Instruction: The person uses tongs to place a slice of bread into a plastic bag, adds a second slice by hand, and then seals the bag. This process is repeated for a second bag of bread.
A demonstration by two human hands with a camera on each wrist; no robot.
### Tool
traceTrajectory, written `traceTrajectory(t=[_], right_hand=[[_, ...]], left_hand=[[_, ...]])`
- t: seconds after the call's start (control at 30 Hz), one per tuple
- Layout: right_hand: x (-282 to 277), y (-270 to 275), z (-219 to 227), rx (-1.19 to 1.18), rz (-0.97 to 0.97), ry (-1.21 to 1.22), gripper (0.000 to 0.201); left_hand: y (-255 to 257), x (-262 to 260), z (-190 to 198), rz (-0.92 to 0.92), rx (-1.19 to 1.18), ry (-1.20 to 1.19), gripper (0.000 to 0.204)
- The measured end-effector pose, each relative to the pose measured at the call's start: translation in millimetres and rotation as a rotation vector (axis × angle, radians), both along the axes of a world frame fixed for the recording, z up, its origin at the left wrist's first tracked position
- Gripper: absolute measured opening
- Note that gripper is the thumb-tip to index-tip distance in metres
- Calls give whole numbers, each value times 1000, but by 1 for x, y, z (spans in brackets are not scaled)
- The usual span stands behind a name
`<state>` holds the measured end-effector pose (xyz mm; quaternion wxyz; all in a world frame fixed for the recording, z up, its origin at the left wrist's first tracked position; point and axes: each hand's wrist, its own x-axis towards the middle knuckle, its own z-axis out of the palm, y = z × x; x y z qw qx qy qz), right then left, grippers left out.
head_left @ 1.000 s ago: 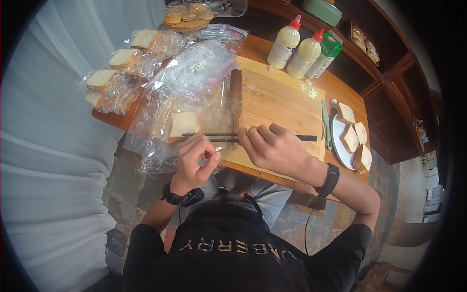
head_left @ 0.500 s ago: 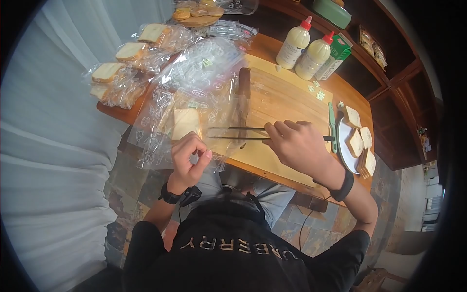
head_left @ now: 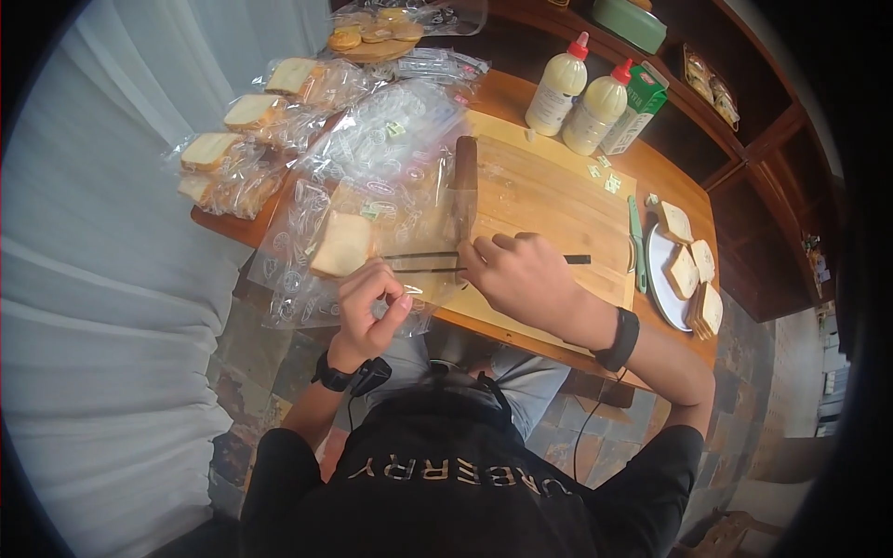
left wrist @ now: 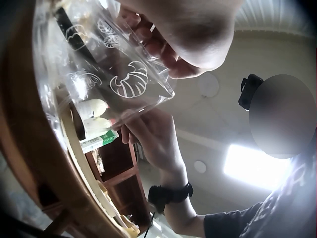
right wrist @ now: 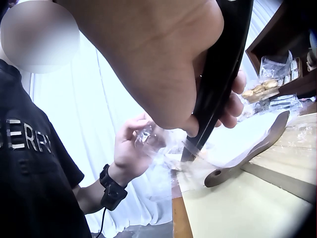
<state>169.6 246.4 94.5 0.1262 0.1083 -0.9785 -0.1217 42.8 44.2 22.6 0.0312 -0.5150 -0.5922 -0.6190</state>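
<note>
My left hand (head_left: 367,302) pinches the open edge of a clear printed plastic bag (head_left: 296,299) at the front left of the table. Inside the bag lies a square white-bread sandwich (head_left: 342,244), tilted a little. My right hand (head_left: 521,279) grips long black tongs (head_left: 579,259) around the middle, their two arms reaching left into the bag, tips by the sandwich's right edge. In the left wrist view the bag's film (left wrist: 130,82) with a croissant print hangs under my left fingers. The right wrist view shows the tongs (right wrist: 218,74) between my thumb and fingers.
A wooden cutting board (head_left: 549,195) lies on the right, with a green-handled knife (head_left: 637,246) and a plate (head_left: 662,270) of sandwiches beyond it. Two squeeze bottles (head_left: 558,88) and a carton (head_left: 637,107) stand behind. Bagged sandwiches (head_left: 209,151) and flat bags (head_left: 381,130) occupy the left.
The tongs were drawn back right off the sandwich, then came left again to its right edge. The sandwich has shifted slightly left and turned. My left hand keeps the bag edge.
</note>
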Motion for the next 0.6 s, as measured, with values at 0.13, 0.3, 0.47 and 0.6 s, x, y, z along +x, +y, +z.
traceTrajectory(t=[0.13,0.3,0.47,0.6], right_hand=[[1,4,7,-149,-35,-40,25],[-3,6,16,-131,-136,-41,25],[-22,6,-3,-137,-91,93,25],[-31,7,-7,-168,-92,62,26]], left_hand=[[-3,-2,0,-4,0,0,20],[-8,-7,-2,-19,49,-22,20],[-7,-14,-5,-101,39,11,21],[-7,-18,-6,-144,60,-18,22]])
